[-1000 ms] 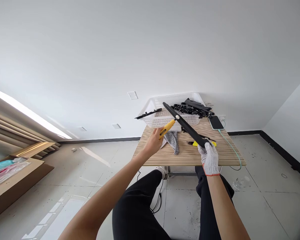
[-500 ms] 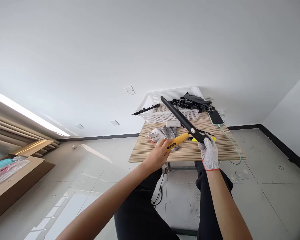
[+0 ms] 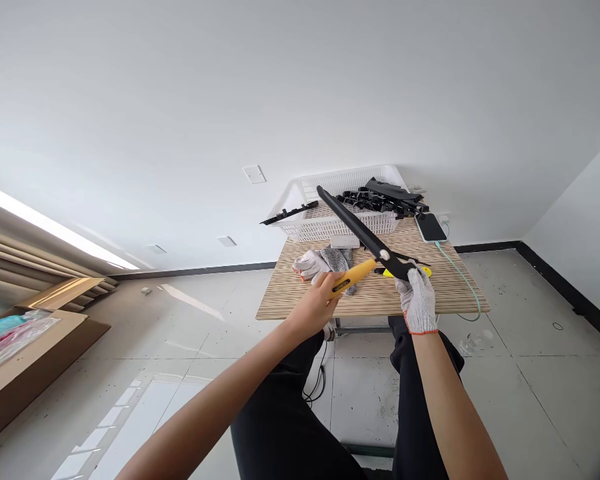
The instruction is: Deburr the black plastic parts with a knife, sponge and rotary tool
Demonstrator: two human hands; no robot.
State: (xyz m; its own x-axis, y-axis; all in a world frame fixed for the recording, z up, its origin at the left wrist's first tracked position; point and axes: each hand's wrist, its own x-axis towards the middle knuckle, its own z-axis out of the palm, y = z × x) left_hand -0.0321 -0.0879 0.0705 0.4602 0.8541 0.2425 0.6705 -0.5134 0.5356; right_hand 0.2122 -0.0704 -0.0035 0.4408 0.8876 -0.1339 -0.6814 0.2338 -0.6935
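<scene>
Two hands work above a small striped table (image 3: 430, 303) in the single head view; the left hand (image 3: 316, 303), bare, is wrapped around a yellow-handled tool (image 3: 353, 277), fingers curled tight on the grip, its tip reaching up to a pale spot on the long black strip (image 3: 360, 230); the right hand (image 3: 417, 301), in a white knit glove, is clenched around the strip's lower end, so the strip slants up and away toward the white basket (image 3: 330, 227) at the far edge of the table.

Behind the strip the basket holds a heap of similar black parts (image 3: 385, 200); one more black piece (image 3: 287, 213) pokes out over its left rim; a grey cloth and a spare glove (image 3: 325, 261) lie on the table under the left hand's tool, a second yellow tool (image 3: 405, 272) lies just beside the gloved hand, and a phone (image 3: 430, 227) on a pale green cable (image 3: 463, 280) rests near the right corner.

As a judgement: the strip is gripped at one end only, so pressure from the tool could make it swing or twist; a slipping tip would run toward the gloved fingers, or the bare left hand could skid forward.

A dark label sits on the yellow handle; its lettering is too small to read; no other writing is legible.
</scene>
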